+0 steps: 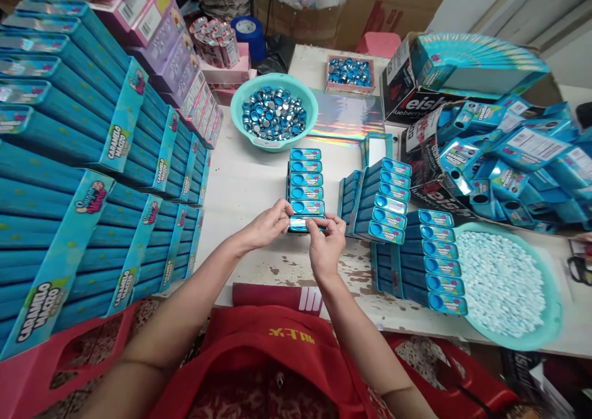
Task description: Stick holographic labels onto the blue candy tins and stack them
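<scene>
While both hands meet at the near end of a row of blue boxes (307, 178) mid-table, the L hand (272, 223) bunches its fingertips at the left end of the nearest box (298, 224); the R hand (329, 237) lays thumb & fingers over its right part; each grip is nearly closed, but fingers hide the contact, so can't tell if either pinches the box or just presses; row stands on the white table (222, 188), labelled ends facing the cam; teal bowl (237, 116) w/ small blue-&-silver pieces (275, 114) sits just beyond; to the R, 2 more box groups (383, 212), then a bowl (552, 305) of pale bits (502, 283); loose blue packs (531, 151) fill a carton (428, 138) behind.
</scene>
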Demonstrator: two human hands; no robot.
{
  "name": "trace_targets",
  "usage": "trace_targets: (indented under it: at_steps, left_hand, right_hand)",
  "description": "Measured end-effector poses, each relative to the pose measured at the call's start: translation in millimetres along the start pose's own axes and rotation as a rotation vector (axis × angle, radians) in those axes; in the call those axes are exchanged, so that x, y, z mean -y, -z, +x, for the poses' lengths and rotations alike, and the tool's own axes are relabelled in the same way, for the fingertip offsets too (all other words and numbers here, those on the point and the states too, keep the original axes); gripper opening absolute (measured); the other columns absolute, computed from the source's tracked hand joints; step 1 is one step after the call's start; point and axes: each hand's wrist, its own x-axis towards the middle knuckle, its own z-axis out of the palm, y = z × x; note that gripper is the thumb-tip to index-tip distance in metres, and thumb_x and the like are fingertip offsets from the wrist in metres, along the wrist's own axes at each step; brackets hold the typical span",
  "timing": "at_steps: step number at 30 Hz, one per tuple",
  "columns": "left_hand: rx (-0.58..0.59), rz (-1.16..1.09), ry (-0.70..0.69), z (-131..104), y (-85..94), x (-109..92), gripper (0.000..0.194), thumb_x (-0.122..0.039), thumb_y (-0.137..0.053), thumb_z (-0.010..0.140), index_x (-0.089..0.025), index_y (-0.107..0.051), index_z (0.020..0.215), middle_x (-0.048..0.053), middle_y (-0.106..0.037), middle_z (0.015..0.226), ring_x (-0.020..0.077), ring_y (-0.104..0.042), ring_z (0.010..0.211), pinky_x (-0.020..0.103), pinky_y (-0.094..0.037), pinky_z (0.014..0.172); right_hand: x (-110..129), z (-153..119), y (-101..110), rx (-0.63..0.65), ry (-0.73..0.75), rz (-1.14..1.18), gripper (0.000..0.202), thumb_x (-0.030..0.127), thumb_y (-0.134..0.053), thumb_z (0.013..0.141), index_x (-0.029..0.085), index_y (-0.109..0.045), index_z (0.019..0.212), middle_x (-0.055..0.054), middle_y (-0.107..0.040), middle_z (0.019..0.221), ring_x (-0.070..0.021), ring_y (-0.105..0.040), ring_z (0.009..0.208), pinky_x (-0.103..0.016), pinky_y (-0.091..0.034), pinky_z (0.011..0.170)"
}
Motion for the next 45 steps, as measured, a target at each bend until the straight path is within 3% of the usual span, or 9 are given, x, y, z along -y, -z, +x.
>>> trace_targets:
  at_steps: [7, 11, 14, 17, 19, 21, 25, 32, 45]
  left_hand:
    - [-0.282, 0.030, 0.231, -4, -29.9, 39, 0.013, -0.021, -0.039, 0.083, -0.019, -0.044, 0.094, -0.003, -0.055, 0.061, 0.0129, -0.053, 0.059, 0.026, -0.044, 0.064]
    - [-0.575, 0.101, 0.128, -19, -58.3, 37, 0.041, -0.038, -0.031, 0.090, -0.015, -0.042, 0.123, 0.014, -0.058, 0.118, 0.0210, -0.054, 0.108, 0.035, -0.042, 0.092]
    - [-0.409, 0.273, 0.072, -29, -75.3, 35, 0.068, -0.052, -0.040, 0.086, -0.016, -0.023, 0.141, 0.016, -0.027, 0.148, 0.0297, -0.026, 0.134, 0.045, -0.028, 0.105]
    - [-0.388, 0.447, 0.223, -41, -81.4, 46, 0.069, -0.053, -0.042, 0.085, -0.017, -0.025, 0.142, 0.016, -0.015, 0.152, 0.0342, -0.017, 0.137, 0.052, -0.025, 0.105]
    - [-0.363, 0.509, 0.250, -52, -83.7, 59, 0.059, -0.049, -0.041, 0.087, -0.018, -0.036, 0.137, 0.015, -0.027, 0.148, 0.0313, -0.028, 0.132, 0.048, -0.028, 0.103]
    - [-0.139, 0.542, 0.189, -62, -89.1, 70, 0.046, -0.043, -0.045, 0.087, -0.020, -0.049, 0.127, 0.012, -0.050, 0.132, 0.0270, -0.044, 0.120, 0.042, -0.033, 0.099]
    - [0.246, 0.619, 0.237, -64, -104.9, 82, 0.027, -0.030, -0.043, 0.088, -0.020, -0.066, 0.097, 0.008, -0.070, 0.095, 0.0240, -0.061, 0.095, 0.037, -0.039, 0.088]
    - [0.281, 0.609, 0.333, -47, -107.0, 91, 0.027, -0.025, -0.041, 0.085, -0.021, -0.067, 0.087, 0.006, -0.071, 0.093, 0.0219, -0.062, 0.091, 0.031, -0.041, 0.079]
    - [0.277, 0.560, 0.352, -43, -104.3, 95, 0.026, -0.026, -0.042, 0.082, -0.021, -0.068, 0.084, 0.006, -0.071, 0.093, 0.0211, -0.062, 0.086, 0.028, -0.041, 0.072]
  right_hand:
    - [-5, 1, 0, -0.029, -0.117, 0.192, 0.037, 0.041, -0.059, 0.073, 0.017, -0.045, 0.098, -0.010, -0.053, 0.104, -0.0181, -0.055, 0.095, -0.032, -0.047, 0.078]
    - [0, 5, 3, 0.016, -0.084, 0.078, 0.046, 0.040, -0.069, 0.065, 0.017, -0.046, 0.098, -0.008, -0.055, 0.099, -0.0180, -0.055, 0.090, -0.031, -0.048, 0.076]
    - [2, 9, 1, -0.019, -0.025, 0.009, 0.035, 0.036, -0.065, 0.068, 0.017, -0.048, 0.092, -0.006, -0.056, 0.092, -0.0168, -0.055, 0.085, -0.031, -0.047, 0.076]
    - [0, 4, 8, 0.000, -0.023, 0.078, 0.027, 0.034, -0.054, 0.078, 0.017, -0.047, 0.099, -0.007, -0.056, 0.099, -0.0160, -0.056, 0.089, -0.031, -0.047, 0.078]
    - [-8, -10, 21, -0.013, 0.024, 0.078, 0.027, 0.032, -0.049, 0.084, 0.017, -0.046, 0.106, -0.009, -0.054, 0.107, -0.0166, -0.055, 0.096, -0.033, -0.046, 0.082]
    - [-23, -34, 39, 0.006, 0.135, -0.028, 0.024, 0.030, -0.047, 0.087, 0.018, -0.049, 0.108, -0.008, -0.053, 0.105, -0.0171, -0.053, 0.096, -0.034, -0.046, 0.083]
    - [-72, -79, 68, 0.340, 0.396, -0.306, 0.020, 0.023, -0.047, 0.089, 0.019, -0.058, 0.104, -0.006, -0.050, 0.089, -0.0178, -0.051, 0.084, -0.033, -0.048, 0.073]
    - [-126, -96, 72, 0.715, 0.678, -0.694, 0.038, 0.022, -0.046, 0.089, 0.018, -0.050, 0.127, -0.013, -0.056, 0.112, -0.0247, -0.051, 0.098, -0.041, -0.049, 0.082]
    - [-143, -98, 71, 0.731, 0.800, -0.794, 0.039, 0.023, -0.046, 0.091, 0.017, -0.050, 0.128, -0.013, -0.054, 0.130, -0.0269, -0.049, 0.114, -0.043, -0.046, 0.088]
